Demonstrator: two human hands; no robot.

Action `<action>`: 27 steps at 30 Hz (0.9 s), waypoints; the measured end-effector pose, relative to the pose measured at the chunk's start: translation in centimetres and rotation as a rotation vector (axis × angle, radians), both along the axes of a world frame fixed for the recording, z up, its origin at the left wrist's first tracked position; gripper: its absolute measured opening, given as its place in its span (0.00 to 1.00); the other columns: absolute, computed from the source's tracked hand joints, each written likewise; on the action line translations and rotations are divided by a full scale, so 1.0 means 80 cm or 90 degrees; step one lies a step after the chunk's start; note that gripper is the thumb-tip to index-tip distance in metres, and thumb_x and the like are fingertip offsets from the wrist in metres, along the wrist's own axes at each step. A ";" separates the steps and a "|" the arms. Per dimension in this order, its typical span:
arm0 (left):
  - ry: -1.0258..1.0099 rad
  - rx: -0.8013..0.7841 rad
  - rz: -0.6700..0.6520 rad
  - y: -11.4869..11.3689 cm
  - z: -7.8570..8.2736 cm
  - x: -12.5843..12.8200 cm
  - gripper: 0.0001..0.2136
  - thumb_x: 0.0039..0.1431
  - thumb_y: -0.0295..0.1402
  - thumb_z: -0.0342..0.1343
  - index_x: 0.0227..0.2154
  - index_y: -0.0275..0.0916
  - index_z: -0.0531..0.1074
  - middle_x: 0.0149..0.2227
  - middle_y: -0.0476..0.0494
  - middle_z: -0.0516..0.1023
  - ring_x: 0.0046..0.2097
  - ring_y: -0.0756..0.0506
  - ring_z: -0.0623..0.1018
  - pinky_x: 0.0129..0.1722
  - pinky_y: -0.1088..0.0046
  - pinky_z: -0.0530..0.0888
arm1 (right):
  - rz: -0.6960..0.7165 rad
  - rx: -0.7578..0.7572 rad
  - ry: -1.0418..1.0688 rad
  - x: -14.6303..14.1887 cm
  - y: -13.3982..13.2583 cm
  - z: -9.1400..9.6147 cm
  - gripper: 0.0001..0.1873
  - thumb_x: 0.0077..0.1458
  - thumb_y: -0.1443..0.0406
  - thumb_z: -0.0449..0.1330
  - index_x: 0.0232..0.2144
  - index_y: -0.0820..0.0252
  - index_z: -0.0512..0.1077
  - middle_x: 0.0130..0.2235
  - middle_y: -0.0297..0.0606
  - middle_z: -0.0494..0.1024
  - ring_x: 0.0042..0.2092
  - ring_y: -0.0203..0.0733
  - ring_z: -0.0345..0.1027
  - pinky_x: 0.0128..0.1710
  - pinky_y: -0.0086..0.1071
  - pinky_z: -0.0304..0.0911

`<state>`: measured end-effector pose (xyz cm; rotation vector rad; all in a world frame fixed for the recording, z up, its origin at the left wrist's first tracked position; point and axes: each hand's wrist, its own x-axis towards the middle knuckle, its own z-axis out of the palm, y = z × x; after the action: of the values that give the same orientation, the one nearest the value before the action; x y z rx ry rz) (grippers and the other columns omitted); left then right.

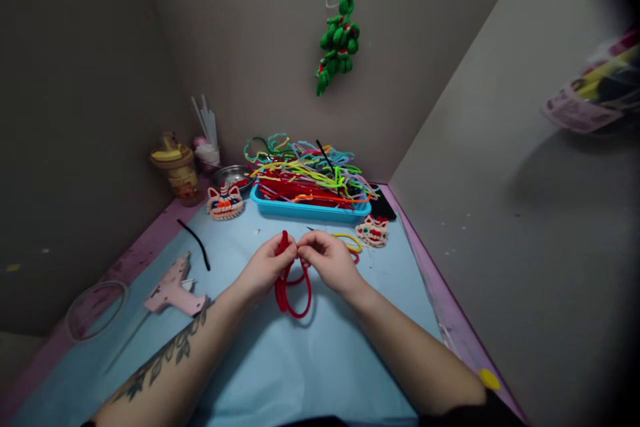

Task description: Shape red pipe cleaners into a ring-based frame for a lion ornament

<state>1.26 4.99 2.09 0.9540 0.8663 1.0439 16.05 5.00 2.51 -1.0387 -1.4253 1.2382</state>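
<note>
My left hand and my right hand meet at the middle of the light blue table mat. Both pinch a red pipe cleaner, bent into loops that hang down from my fingers onto the mat. The fingers of each hand are closed on its upper end. Just right of my right hand lies a yellow pipe cleaner loop with a bit of red under it.
A blue tray heaped with coloured pipe cleaners stands behind my hands. Two small lion-head crafts, a black pipe cleaner, a pink glue gun, a metal bowl and a cup lie around. A green craft hangs on the wall.
</note>
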 end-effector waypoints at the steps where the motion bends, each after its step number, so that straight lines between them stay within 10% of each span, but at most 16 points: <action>1: 0.003 -0.004 -0.001 0.000 0.000 0.000 0.15 0.45 0.42 0.65 0.27 0.37 0.69 0.19 0.54 0.63 0.21 0.55 0.57 0.19 0.79 0.52 | 0.006 -0.009 0.004 0.001 0.002 -0.001 0.02 0.49 0.65 0.59 0.27 0.58 0.71 0.23 0.30 0.70 0.25 0.33 0.63 0.26 0.28 0.60; 10: 0.067 -0.017 -0.122 0.006 -0.006 -0.008 0.19 0.44 0.47 0.64 0.26 0.34 0.69 0.18 0.56 0.58 0.21 0.56 0.54 0.20 0.78 0.50 | -0.039 0.082 -0.130 0.013 0.016 -0.006 0.05 0.48 0.65 0.61 0.22 0.60 0.71 0.32 0.34 0.69 0.36 0.38 0.63 0.35 0.30 0.59; 21: 0.086 -0.076 -0.177 0.015 -0.018 -0.014 0.19 0.44 0.46 0.65 0.28 0.31 0.74 0.14 0.56 0.56 0.17 0.57 0.49 0.18 0.75 0.43 | 0.037 0.004 0.051 0.008 0.014 -0.010 0.10 0.45 0.60 0.65 0.21 0.60 0.71 0.26 0.32 0.69 0.30 0.35 0.63 0.33 0.31 0.60; 27: 0.062 -0.069 -0.122 0.014 -0.015 -0.012 0.17 0.41 0.44 0.67 0.23 0.33 0.72 0.15 0.54 0.61 0.18 0.58 0.52 0.18 0.76 0.46 | 0.082 -0.018 0.084 0.013 0.017 -0.012 0.15 0.47 0.57 0.65 0.38 0.56 0.73 0.36 0.35 0.75 0.36 0.37 0.67 0.36 0.31 0.62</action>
<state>0.31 6.11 0.87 0.9819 0.8842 0.7850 17.13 6.32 1.55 -0.8785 -1.3935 1.3970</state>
